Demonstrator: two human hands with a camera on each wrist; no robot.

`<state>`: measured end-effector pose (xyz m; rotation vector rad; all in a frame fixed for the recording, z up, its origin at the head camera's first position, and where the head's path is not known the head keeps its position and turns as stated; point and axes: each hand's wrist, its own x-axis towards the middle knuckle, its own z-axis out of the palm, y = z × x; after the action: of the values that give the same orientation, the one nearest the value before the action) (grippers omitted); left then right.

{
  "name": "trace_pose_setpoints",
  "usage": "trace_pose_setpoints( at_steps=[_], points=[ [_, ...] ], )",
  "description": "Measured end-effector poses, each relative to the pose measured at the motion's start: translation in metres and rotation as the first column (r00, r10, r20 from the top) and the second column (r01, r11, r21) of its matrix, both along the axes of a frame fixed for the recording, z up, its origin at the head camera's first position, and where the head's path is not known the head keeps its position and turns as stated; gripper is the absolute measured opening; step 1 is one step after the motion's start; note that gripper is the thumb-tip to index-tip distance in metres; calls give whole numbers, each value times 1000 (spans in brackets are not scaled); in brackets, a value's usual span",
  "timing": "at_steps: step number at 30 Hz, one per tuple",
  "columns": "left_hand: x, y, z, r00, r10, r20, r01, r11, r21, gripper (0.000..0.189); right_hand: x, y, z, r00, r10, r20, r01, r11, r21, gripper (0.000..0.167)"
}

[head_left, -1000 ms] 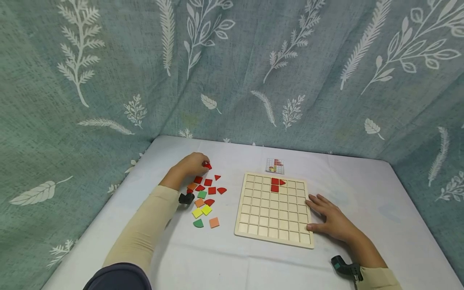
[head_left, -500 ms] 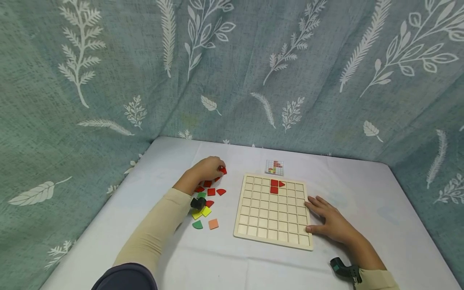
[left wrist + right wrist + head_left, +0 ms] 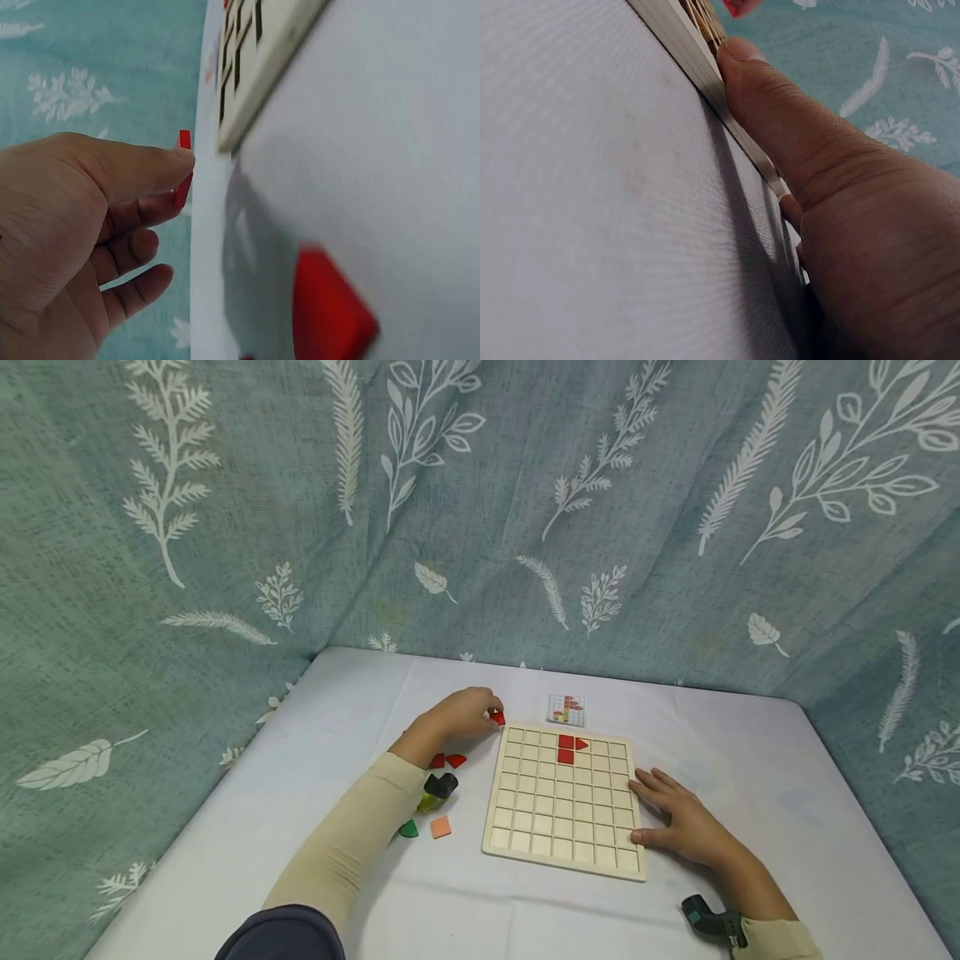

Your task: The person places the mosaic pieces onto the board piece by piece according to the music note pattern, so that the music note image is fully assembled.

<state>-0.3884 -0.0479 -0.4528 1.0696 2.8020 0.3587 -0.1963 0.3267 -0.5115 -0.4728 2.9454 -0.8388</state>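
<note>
Between thumb and fingertip, my left hand pinches a small red tile, held up near the back left corner of the pale wooden grid board. Two red squares sit one behind the other in the board's cells, and a red triangle lies right of the rear one. At the board's right edge rests my right hand, fingers spread. The right wrist view shows its thumb on the rim.
Behind the board lies a small pattern card. Loose tiles lie left of the board, partly hidden under the left arm: a red quarter circle, an orange square, a green piece. A patterned curtain hangs behind the table.
My left hand has carried the red tile rightward from above the loose tiles to the board's back left corner. My right hand stays at the board's edge.
</note>
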Motion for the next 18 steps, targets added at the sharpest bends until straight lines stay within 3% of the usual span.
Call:
trace_pose_setpoints(
  at_steps=[9,18],
  points=[
    [9,39,4,997,-82,13,82,997,-11,27,1,1,-1,1000,12,-25,-12,1000,-3,94],
    [18,67,3,980,-196,-20,196,981,-10,30,0,1,0,1000,12,-21,-12,1000,-2,94]
  ],
)
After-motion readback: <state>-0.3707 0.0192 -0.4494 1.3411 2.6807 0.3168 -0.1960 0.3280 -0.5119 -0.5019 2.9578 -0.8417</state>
